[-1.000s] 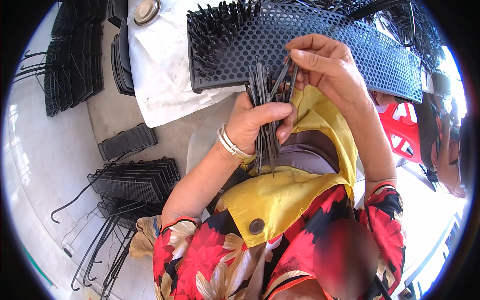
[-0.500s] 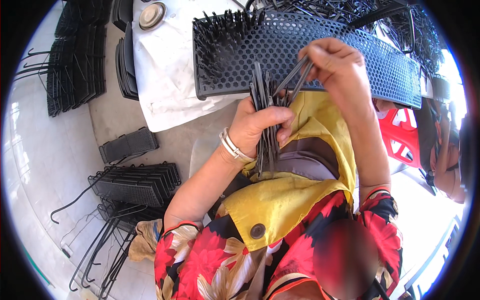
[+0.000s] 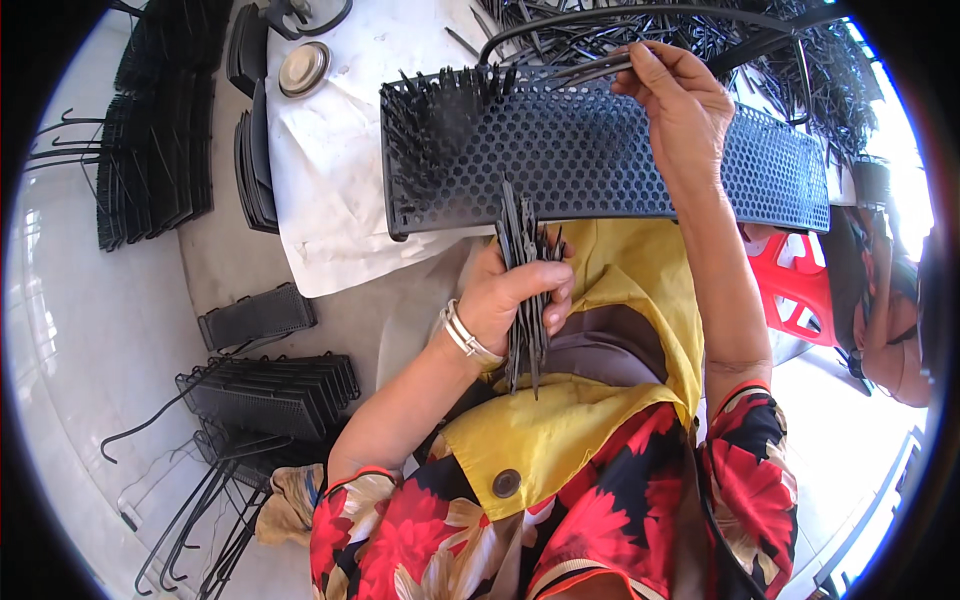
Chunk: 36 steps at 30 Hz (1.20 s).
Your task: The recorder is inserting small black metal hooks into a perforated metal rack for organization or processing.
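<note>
My left hand (image 3: 522,300) is wrapped round a bundle of thin black strips (image 3: 524,250), which stand roughly upright in front of the yellow apron. Higher up, my right hand (image 3: 680,95) pinches a few more black strips (image 3: 592,70) between thumb and fingers, their free ends pointing left. They hover over the far edge of a long black perforated rack (image 3: 590,150). The rack's left end bristles with a dense cluster of upright black strips (image 3: 440,110); the middle and right show bare round holes. What these strips are made of I cannot tell.
A heap of loose black strips (image 3: 560,30) covers the table beyond the rack, beside a black curved handle (image 3: 640,12). On the white sheet (image 3: 330,170) lies a round lid (image 3: 304,70). Stacked black racks (image 3: 270,390) stand at the left. A red stool (image 3: 795,285) is at right.
My right hand has moved up and away from the left-hand bundle, carrying a few strips over the rack. My left hand sits slightly lower with its bundle.
</note>
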Each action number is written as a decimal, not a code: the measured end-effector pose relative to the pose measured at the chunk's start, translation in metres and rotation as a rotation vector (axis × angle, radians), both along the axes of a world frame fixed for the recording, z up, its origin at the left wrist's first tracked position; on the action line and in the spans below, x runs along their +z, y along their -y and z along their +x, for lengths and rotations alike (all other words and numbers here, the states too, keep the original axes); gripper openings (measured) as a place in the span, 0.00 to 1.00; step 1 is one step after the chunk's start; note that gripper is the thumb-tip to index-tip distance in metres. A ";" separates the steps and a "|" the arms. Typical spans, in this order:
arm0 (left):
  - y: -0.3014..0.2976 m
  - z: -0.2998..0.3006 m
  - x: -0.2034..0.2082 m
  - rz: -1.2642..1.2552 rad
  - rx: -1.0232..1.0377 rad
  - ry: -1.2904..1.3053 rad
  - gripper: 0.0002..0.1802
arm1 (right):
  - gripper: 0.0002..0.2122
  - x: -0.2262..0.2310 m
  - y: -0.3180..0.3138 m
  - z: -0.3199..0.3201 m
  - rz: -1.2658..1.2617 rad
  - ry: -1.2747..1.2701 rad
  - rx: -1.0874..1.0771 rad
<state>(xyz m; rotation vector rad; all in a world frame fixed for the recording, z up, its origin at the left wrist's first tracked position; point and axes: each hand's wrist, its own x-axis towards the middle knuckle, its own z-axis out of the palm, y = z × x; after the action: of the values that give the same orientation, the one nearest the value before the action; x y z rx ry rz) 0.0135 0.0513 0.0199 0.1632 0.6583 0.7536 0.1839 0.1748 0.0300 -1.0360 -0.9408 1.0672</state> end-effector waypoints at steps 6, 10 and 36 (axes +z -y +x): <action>0.001 0.000 -0.001 -0.009 0.001 0.030 0.13 | 0.07 -0.004 -0.005 -0.008 0.113 0.095 -0.050; 0.000 0.000 -0.001 -0.014 -0.001 0.036 0.13 | 0.05 -0.005 -0.005 -0.007 0.115 0.173 0.003; 0.001 0.000 -0.001 -0.044 -0.014 0.025 0.10 | 0.05 0.009 -0.025 -0.017 0.445 0.743 0.290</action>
<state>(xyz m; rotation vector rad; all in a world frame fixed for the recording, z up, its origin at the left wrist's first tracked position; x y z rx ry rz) 0.0133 0.0498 0.0184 0.1183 0.6485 0.7260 0.1673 0.1994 0.0388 -0.9372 -1.8797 0.6352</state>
